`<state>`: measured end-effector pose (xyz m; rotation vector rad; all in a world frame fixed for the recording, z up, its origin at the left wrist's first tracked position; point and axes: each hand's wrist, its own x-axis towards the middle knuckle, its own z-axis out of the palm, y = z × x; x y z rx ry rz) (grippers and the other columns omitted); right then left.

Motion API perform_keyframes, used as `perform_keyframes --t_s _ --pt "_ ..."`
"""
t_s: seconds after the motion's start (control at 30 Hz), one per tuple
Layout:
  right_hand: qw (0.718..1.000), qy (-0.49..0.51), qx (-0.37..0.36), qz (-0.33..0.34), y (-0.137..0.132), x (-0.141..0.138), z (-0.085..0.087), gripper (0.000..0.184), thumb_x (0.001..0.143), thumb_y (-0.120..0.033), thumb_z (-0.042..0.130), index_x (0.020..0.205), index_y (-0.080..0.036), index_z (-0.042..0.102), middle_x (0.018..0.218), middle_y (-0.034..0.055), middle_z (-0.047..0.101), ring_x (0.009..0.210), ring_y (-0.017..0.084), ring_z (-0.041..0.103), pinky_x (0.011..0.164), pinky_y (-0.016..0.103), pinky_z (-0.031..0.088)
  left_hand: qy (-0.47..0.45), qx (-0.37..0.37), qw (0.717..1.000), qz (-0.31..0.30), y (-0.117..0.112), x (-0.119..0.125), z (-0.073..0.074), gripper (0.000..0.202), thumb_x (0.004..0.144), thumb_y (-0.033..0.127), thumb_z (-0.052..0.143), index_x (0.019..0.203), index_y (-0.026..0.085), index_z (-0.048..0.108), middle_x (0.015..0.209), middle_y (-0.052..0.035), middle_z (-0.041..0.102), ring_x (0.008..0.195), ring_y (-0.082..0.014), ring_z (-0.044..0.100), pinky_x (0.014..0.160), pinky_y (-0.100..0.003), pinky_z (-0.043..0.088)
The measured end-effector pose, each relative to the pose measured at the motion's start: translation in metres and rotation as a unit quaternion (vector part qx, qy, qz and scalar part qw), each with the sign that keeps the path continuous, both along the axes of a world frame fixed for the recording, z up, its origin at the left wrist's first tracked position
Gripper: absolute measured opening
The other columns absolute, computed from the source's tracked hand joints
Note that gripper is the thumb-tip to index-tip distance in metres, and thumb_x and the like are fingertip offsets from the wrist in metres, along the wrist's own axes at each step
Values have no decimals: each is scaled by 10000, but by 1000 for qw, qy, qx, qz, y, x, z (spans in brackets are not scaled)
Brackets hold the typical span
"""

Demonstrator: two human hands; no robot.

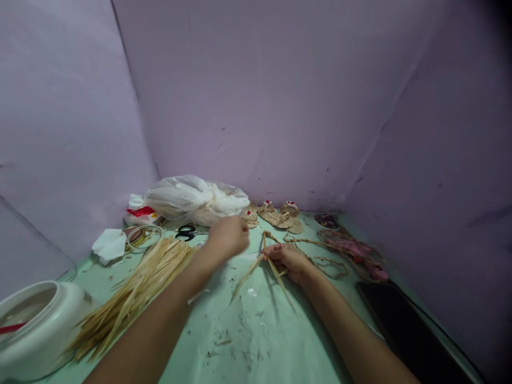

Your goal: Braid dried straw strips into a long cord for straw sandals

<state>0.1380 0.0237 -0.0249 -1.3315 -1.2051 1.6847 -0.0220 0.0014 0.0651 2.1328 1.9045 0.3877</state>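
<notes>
My right hand (pixel 287 260) rests on the pale green table (pixel 256 330) with its fingers closed on a braided straw cord (pixel 276 240) and several loose straw strips (pixel 256 272) that fan out toward me. My left hand (pixel 227 238) hovers just left of it, blurred by motion, fingers curled into a loose fist; I cannot make out anything in it. The braided cord runs on to the right in loops (pixel 328 262).
A pile of straw strips (pixel 136 290) lies at left, next to a white jar (pixel 36 325). Behind stand a plastic bag (pixel 196 198), black scissors (pixel 188 232), a tape ring (pixel 144 236), tissue (pixel 109 244) and small woven sandals (pixel 280 214). A dark flat object (pixel 404 325) sits at right.
</notes>
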Motion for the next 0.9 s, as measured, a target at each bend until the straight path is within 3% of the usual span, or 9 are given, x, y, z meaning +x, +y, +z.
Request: perform_keyframes --t_s 0.07,0.13,0.27,0.33,0.57,0.67,0.73,0.8,0.9 --pt "1000 25 -18 1 1 2 2 68 566 -163 583 605 -111 566 441 -22 511 332 34 326 339 176 182 21 20 999 44 14 -20 -2 217 678 236 491 761 160 676 759 -94 644 718 -183 553 638 -254 368" --pt "999 36 -23 4 1 3 2 67 571 -162 592 599 -107 565 413 -39 472 316 20 255 331 177 126 41 -2 998 47 26 -32 -16 197 645 193 505 745 154 671 745 -89 644 701 -173 558 620 -241 363" --pt "999 36 -6 24 3 4 -1 117 591 -215 606 581 -106 564 382 -63 397 320 12 174 338 182 75 96 -30 994 34 34 -32 -50 182 631 172 520 756 137 647 803 -114 646 731 -185 572 606 -235 367" --pt "999 30 -2 24 3 4 -3 129 590 -233 611 587 -111 569 382 -67 388 321 14 185 338 183 81 108 -31 993 35 33 -28 -59 173 636 174 523 762 137 637 820 -121 646 741 -189 577 610 -236 371" --pt "999 46 -3 23 4 4 -2 154 581 -263 621 590 -117 570 393 -65 402 316 11 195 342 183 75 22 -18 998 52 27 -18 -48 183 638 209 538 771 151 650 839 -109 650 810 -207 578 647 -247 382" --pt "998 54 -2 35 4 4 -3 164 579 -270 630 568 -120 564 371 -67 388 304 12 211 336 180 82 -94 -4 993 67 22 -1 -45 237 638 189 540 846 133 638 783 -82 641 765 -179 576 617 -227 388" --pt "998 58 2 32 3 3 -3 177 555 -273 654 561 -123 560 396 -47 443 321 24 298 339 173 131 -226 -112 966 64 18 14 -49 198 643 178 527 803 122 627 581 -31 586 529 -131 528 485 -214 356" --pt "997 67 10 34 3 2 -3 195 527 -273 677 564 -121 561 452 -17 513 377 45 398 360 169 192 -339 -223 912 56 15 26 -54 120 652 165 506 698 110 601 457 3 502 359 -86 399 381 -204 272" --pt "997 57 16 44 2 2 -2 214 506 -279 689 577 -116 571 468 -11 532 400 51 417 376 169 199 -437 -279 854 38 15 34 -61 129 656 157 502 539 106 518 456 -8 491 326 -51 344 347 -189 203"
